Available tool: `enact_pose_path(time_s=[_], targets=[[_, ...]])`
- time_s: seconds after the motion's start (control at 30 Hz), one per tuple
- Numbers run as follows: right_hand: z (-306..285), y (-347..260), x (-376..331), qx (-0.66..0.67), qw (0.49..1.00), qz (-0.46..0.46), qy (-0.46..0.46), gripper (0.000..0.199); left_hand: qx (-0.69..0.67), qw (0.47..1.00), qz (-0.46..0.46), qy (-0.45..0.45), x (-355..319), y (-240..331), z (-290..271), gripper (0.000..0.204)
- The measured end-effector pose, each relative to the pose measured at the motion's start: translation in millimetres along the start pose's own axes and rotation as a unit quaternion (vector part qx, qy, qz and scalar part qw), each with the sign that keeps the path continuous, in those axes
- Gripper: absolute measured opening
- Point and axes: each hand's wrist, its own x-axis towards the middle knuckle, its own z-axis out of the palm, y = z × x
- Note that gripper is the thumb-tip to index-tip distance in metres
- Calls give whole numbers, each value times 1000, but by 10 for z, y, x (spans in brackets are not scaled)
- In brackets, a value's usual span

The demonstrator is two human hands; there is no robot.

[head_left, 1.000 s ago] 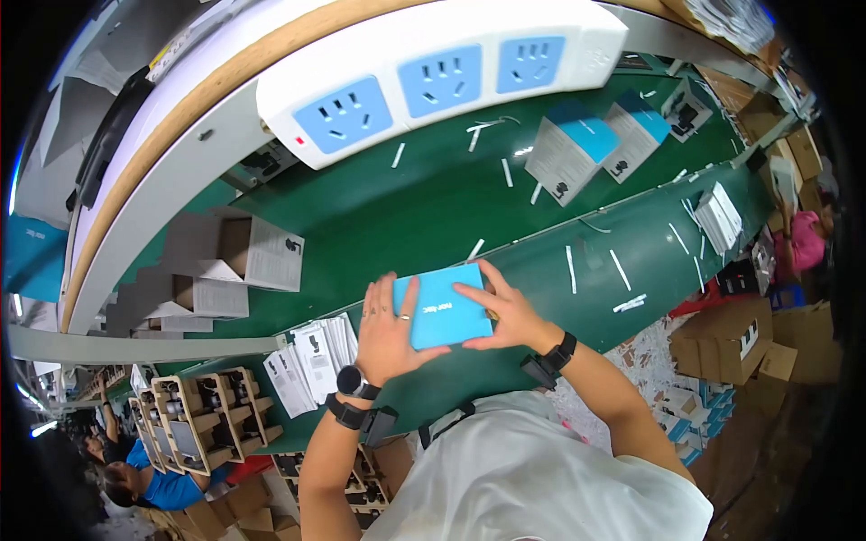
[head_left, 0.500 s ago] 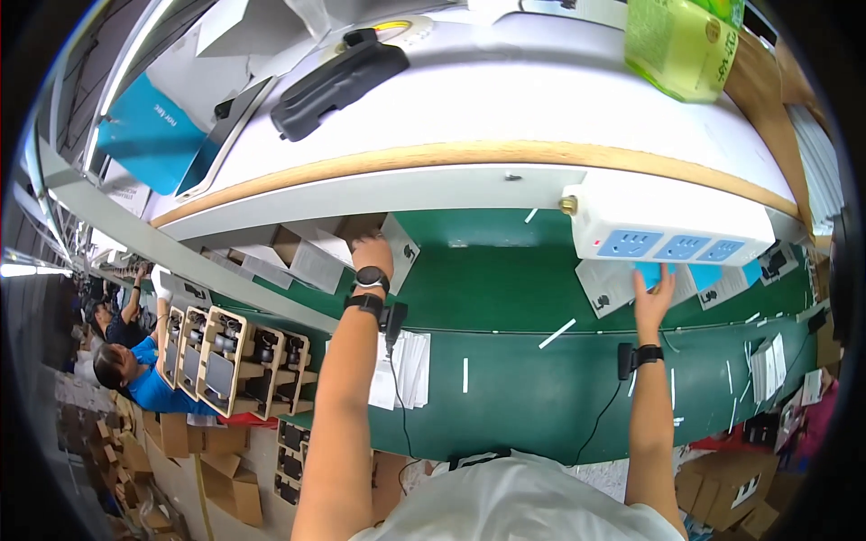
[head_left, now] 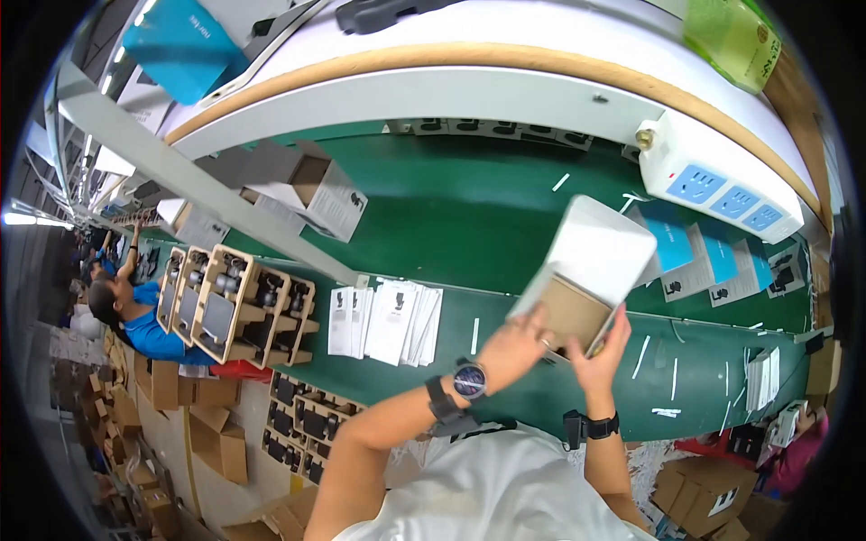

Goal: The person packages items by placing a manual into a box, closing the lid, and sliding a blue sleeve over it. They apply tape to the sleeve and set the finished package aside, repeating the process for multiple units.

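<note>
An open white box (head_left: 603,242) is tilted over the right half of the green bench, its lid raised and its brown cardboard inside (head_left: 570,314) facing me. My left hand (head_left: 521,344), with a ring and a watch on the wrist, is closed at the box's near left edge, fingers bent over the rim. Gripping the near right side is my right hand (head_left: 603,359), its thumb by the opening and its fingers along the wall. The left fingers are slightly blurred. A black strap device sits on each wrist.
Stacked white leaflets (head_left: 397,320) lie left of centre. Open boxes (head_left: 332,200) stand behind them; blue-and-white boxes (head_left: 663,239) stand under a white power strip (head_left: 722,189). Wooden-coloured trays (head_left: 221,302) with black devices are at left, near a person in blue (head_left: 149,325).
My left hand has left the boxes at the left, and my right hand has drawn back from the blue-and-white boxes. Both now hold an open box. The view has shifted.
</note>
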Motion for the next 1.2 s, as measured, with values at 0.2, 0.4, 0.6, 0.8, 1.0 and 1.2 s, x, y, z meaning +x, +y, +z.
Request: enact_pose_path(time_s=[0.2,0.4,0.6,0.8,1.0,1.2], targets=[[-468,747,-419,171,929,309,-111,32,-107,945,-132,280,-605,38,-366,8],[-104,241,-488,232,935,232,-135,41,157,858,-490,17,-1434,-1572,867,56],[-471,237,-512,111,938,138,-299,73,67,858,-496,117,-1622,-1648,718,31],[-606,816,-888,64,978,148,-132,23,-366,665,-261,596,-914,73,-831,22],[-472,589,-981,97,927,272,-239,28,-61,949,-67,303,-745,126,-581,35],[-549,429,-692,129,961,169,-179,29,-128,937,-137,294,-621,112,-391,59]])
